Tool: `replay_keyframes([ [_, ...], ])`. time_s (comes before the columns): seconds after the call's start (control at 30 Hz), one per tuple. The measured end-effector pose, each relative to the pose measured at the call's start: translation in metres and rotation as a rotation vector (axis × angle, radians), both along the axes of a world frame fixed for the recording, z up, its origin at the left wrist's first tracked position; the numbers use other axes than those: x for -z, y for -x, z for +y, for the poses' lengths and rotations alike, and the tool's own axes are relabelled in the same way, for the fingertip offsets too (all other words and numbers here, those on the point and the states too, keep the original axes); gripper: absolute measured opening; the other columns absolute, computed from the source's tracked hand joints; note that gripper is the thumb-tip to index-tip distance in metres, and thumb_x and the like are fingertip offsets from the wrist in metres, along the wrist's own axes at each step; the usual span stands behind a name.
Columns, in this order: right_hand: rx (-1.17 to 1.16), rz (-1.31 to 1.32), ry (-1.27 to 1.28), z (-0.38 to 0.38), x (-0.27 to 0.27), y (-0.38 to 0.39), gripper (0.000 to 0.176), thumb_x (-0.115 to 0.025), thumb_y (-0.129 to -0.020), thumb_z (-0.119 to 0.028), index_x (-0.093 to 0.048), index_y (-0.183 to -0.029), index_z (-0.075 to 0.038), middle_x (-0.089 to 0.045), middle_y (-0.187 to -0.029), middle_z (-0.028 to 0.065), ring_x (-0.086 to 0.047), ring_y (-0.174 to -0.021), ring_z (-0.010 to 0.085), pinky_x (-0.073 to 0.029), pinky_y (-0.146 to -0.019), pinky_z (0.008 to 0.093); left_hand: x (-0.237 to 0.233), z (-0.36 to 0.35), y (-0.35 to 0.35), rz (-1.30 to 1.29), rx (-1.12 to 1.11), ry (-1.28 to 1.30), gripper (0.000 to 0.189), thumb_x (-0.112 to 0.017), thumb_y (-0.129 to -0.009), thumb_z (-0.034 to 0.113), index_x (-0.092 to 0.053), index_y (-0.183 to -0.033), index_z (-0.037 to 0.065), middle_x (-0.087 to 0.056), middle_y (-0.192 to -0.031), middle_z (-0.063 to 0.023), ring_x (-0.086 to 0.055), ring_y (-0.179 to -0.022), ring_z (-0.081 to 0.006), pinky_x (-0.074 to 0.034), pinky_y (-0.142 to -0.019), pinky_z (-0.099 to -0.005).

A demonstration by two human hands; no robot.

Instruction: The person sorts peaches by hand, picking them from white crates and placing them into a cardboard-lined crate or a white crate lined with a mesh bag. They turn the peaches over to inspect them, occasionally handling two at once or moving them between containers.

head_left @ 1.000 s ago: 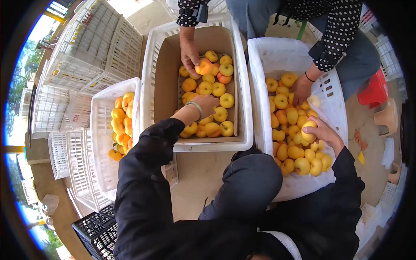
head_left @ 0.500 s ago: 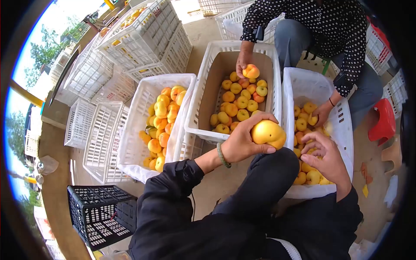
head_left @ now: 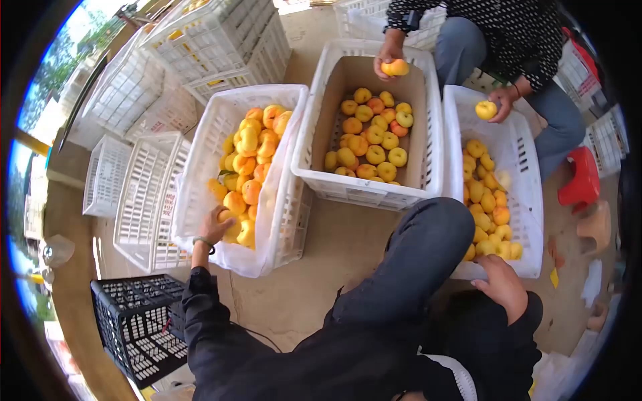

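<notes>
My left hand (head_left: 212, 226) is at the near left edge of the left lined crate (head_left: 192, 194), its fingers closed around a yellow-orange peach (head_left: 227, 216) beside the heap there. Several flattish peaches (head_left: 249, 164) fill that crate. Over the near rim of the right lined crate (head_left: 530, 227), my right hand (head_left: 503, 284) is open, thumb apart, with fingertips close to the yellow peaches (head_left: 491, 200); I see nothing held in it. Between them stands the middle crate (head_left: 368, 187), lined with cardboard and holding a layer of peaches (head_left: 374, 137).
Opposite, a person in a dotted shirt (head_left: 495, 40) holds one peach (head_left: 396, 67) above the middle crate and another peach (head_left: 486, 109) above the right crate. Stacked white crates (head_left: 214, 47), an empty white crate (head_left: 150, 200), a black crate (head_left: 140, 327) and a red stool (head_left: 579, 179) stand around.
My left hand has moved with its peach from above my knee to the left crate. My right hand has dropped to the right crate's near rim. The other person's hands have lifted with peaches.
</notes>
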State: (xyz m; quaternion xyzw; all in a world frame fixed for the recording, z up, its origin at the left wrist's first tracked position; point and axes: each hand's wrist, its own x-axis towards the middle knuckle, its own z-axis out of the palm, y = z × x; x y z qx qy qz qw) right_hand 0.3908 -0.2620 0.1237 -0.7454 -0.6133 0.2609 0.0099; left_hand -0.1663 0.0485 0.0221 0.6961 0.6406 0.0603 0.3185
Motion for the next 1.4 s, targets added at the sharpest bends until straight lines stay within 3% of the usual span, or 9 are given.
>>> replay_keyframes([
  [0.2,0.106,0.087,0.134,-0.033,-0.013,0.014,0.037,-0.067,-0.076,-0.021,-0.053,-0.105,-0.004,-0.057,-0.095,0.0152,-0.055,-0.094,0.0336,-0.045,-0.08,0.0413,0.069,0.018,0.042,-0.306,-0.177,0.255,0.056,-0.07,-0.07,0.011,-0.045,-0.12,0.005,-0.058,-0.106,-0.0149,-0.059,-0.097,-0.0299,-0.051,-0.081,-0.0409],
  [0.27,0.082,0.095,0.017,-0.033,-0.007,0.01,0.037,-0.067,-0.077,-0.022,-0.052,-0.106,-0.005,-0.057,-0.094,0.0158,-0.055,-0.092,0.0343,-0.044,-0.079,0.0416,0.085,0.011,0.056,0.371,-0.109,-0.468,0.057,-0.07,-0.071,0.011,-0.043,-0.121,0.006,-0.056,-0.106,-0.017,-0.055,-0.1,-0.0351,-0.047,-0.086,-0.0428],
  [0.47,0.064,0.185,0.086,-0.016,0.008,-0.01,0.044,-0.07,-0.069,-0.013,-0.055,-0.109,-0.002,-0.059,-0.099,0.0178,-0.056,-0.095,0.0355,-0.044,-0.083,0.0394,0.057,-0.069,-0.056,0.151,0.328,-0.33,0.027,-0.052,-0.091,0.028,-0.063,-0.099,0.005,-0.062,-0.091,-0.0162,-0.054,-0.092,-0.0338,-0.041,-0.083,-0.041],
  [0.57,0.022,0.225,0.001,0.011,0.012,-0.007,0.044,-0.07,-0.068,-0.01,-0.054,-0.108,0.0,-0.059,-0.097,0.018,-0.056,-0.091,0.0355,-0.044,-0.081,0.0398,0.068,-0.071,-0.073,-0.133,-0.068,-0.043,0.027,-0.053,-0.088,0.026,-0.06,-0.1,0.003,-0.062,-0.098,-0.0208,-0.057,-0.094,-0.0379,-0.044,-0.082,-0.0431],
  [0.67,-0.018,0.199,-0.016,0.026,0.008,-0.003,0.043,-0.07,-0.068,-0.01,-0.054,-0.106,0.001,-0.059,-0.096,0.0183,-0.056,-0.09,0.0363,-0.045,-0.081,0.0399,0.048,-0.073,-0.088,0.111,-0.25,-0.156,0.029,-0.055,-0.085,0.024,-0.058,-0.103,0.002,-0.062,-0.099,-0.0234,-0.059,-0.097,-0.0365,-0.046,-0.083,-0.0419],
  [0.83,-0.043,0.236,-0.072,0.016,0.024,-0.009,0.044,-0.07,-0.067,-0.01,-0.054,-0.106,0.002,-0.059,-0.095,0.0186,-0.057,-0.087,0.0338,-0.046,-0.078,0.0382,0.051,-0.065,-0.081,0.214,0.03,0.035,0.024,-0.054,-0.081,0.02,-0.064,-0.094,0.003,-0.064,-0.09,-0.0218,-0.061,-0.09,-0.0357,-0.048,-0.081,-0.0411],
  [1.2,-0.023,0.272,-0.037,0.04,0.024,0.0,0.043,-0.069,-0.066,-0.011,-0.056,-0.104,0.002,-0.06,-0.094,0.0213,-0.058,-0.088,0.0363,-0.046,-0.078,0.0382,0.021,-0.07,-0.086,-0.073,-0.316,-0.484,0.015,-0.058,-0.074,0.002,-0.054,-0.089,0.003,-0.058,-0.099,-0.0161,-0.059,-0.086,-0.0322,-0.047,-0.075,-0.0382],
  [1.27,-0.127,0.266,-0.115,0.042,0.019,0.002,0.041,-0.068,-0.066,-0.012,-0.056,-0.103,0.003,-0.06,-0.096,0.0222,-0.057,-0.09,0.0384,-0.046,-0.078,0.0386,0.015,-0.06,-0.091,0.005,0.126,-0.375,0.022,-0.059,-0.076,0.004,-0.054,-0.097,0.006,-0.054,-0.107,-0.015,-0.058,-0.092,-0.0317,-0.047,-0.078,-0.0374],
  [1.4,-0.018,0.274,-0.057,0.03,0.013,0.0,0.043,-0.068,-0.067,-0.012,-0.056,-0.105,0.002,-0.06,-0.096,0.0211,-0.058,-0.089,0.0364,-0.046,-0.076,0.0386,0.039,-0.054,-0.096,0.556,0.258,-0.237,0.038,-0.061,-0.076,0.009,-0.05,-0.113,0.01,-0.057,-0.105,-0.0168,-0.059,-0.095,-0.0322,-0.048,-0.077,-0.0395],
])
